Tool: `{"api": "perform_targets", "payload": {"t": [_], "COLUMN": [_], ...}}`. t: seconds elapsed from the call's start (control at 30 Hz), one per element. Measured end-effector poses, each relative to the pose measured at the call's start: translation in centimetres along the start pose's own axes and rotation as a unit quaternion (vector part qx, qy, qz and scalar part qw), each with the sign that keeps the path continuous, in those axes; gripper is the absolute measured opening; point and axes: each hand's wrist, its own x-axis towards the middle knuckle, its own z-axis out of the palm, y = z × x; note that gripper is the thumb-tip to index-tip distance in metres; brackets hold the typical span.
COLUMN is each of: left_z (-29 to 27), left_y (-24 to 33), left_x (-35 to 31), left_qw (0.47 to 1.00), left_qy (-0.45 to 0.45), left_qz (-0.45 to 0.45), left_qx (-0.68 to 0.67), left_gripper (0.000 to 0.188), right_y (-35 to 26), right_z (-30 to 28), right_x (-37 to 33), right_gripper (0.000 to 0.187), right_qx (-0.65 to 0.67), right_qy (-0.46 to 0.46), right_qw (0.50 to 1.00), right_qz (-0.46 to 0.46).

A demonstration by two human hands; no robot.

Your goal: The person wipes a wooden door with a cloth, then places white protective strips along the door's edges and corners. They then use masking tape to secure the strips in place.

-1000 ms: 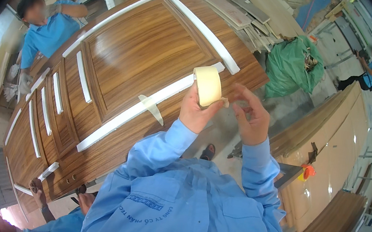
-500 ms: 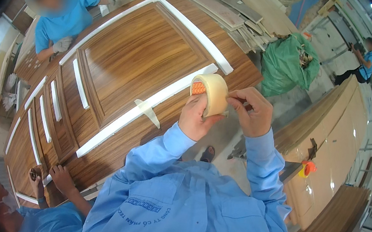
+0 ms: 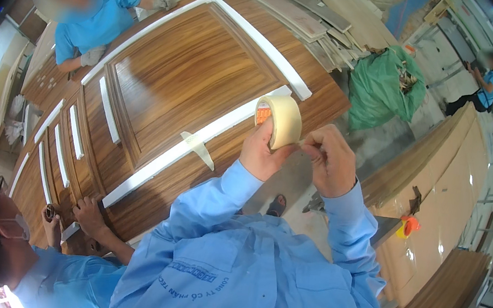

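Observation:
A wide roll of pale yellow adhesive tape (image 3: 288,122) with an orange-printed core is gripped in my left hand (image 3: 264,153). My right hand (image 3: 331,159) pinches at the roll's lower right edge, its thumb and fingertips pressed together on what looks like the tape's loose end. Both hands are above the near right edge of a brown wood-grain door panel (image 3: 177,64). Along this panel lie white strips (image 3: 198,141), and a short piece of tape (image 3: 199,149) crosses the nearest long one, one end hanging loose over the wood.
Gloved co-worker (image 3: 92,24) leans over the panel's far left side; another (image 3: 46,258) works at its near left corner. A third person (image 3: 486,83) sits far right. A green sack (image 3: 386,88), stacked boards (image 3: 315,13), wrapped panels (image 3: 440,198) and an orange-yellow tape roll (image 3: 408,226) surround me.
My right hand has shifted slightly down along the roll's edge. The near-left co-worker has leaned further into view, and the far-left one has moved a little right.

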Motion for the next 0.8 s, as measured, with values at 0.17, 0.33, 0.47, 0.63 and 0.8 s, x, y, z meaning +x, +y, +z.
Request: {"api": "perform_targets", "payload": {"t": [0.17,0.33,0.47,0.63,0.8], "left_z": [-0.3,-0.7,-1.0,-0.8,-1.3], "left_y": [0.2,1.0,1.2,1.2,1.0], "left_x": [0.0,0.0,0.1,0.2,0.6], "left_qw": [0.994,0.973,0.968,0.983,0.996], "left_qy": [-0.019,-0.03,-0.035,-0.02,-0.016], "left_qz": [0.073,0.158,0.176,0.125,0.059], "left_qx": [0.085,0.163,0.176,0.135,0.061], "left_gripper": [0.052,0.047,0.045,0.045,0.049], "right_y": [0.8,1.7,1.8,1.5,0.9], "right_z": [-0.2,-0.2,-0.3,-0.2,-0.3], "right_x": [0.9,1.1,1.3,1.3,0.7], "right_gripper": [0.014,0.013,0.016,0.015,0.013], "right_qx": [0.004,0.001,-0.045,-0.078,0.047], "right_qy": [0.047,0.028,-0.019,-0.066,-0.088], "right_qw": [0.995,0.998,0.998,0.995,0.994], "right_qz": [0.088,0.062,0.031,0.011,0.045]}}
